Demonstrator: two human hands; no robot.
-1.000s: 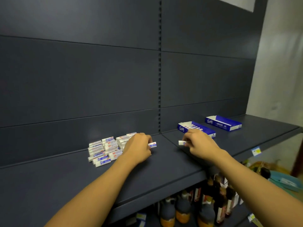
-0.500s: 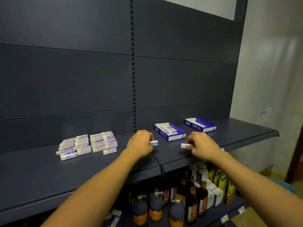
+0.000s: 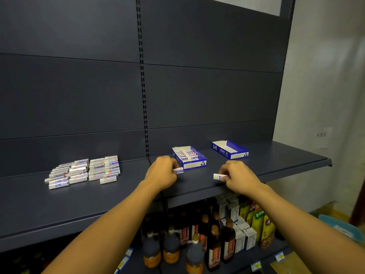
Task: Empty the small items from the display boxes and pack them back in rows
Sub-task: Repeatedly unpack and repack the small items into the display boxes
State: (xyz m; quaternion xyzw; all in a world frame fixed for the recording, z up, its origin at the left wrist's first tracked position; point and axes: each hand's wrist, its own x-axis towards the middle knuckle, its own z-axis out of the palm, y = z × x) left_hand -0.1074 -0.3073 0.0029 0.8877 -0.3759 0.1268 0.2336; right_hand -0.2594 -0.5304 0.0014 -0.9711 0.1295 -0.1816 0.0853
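My left hand (image 3: 162,173) pinches one small packet (image 3: 178,171) just beside the half-filled box (image 3: 194,163); my right hand (image 3: 240,176) grips another packet (image 3: 218,176) near the shelf (image 3: 286,161) edge; I'd lay each flat, label up, snug against the row; the loose pile (image 3: 85,171) waits far left.

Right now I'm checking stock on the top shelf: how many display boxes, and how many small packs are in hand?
Display boxes: 2, one part-filled, one looking empty
Packs in hand: 2, left hand's, right hand's
Total: 4
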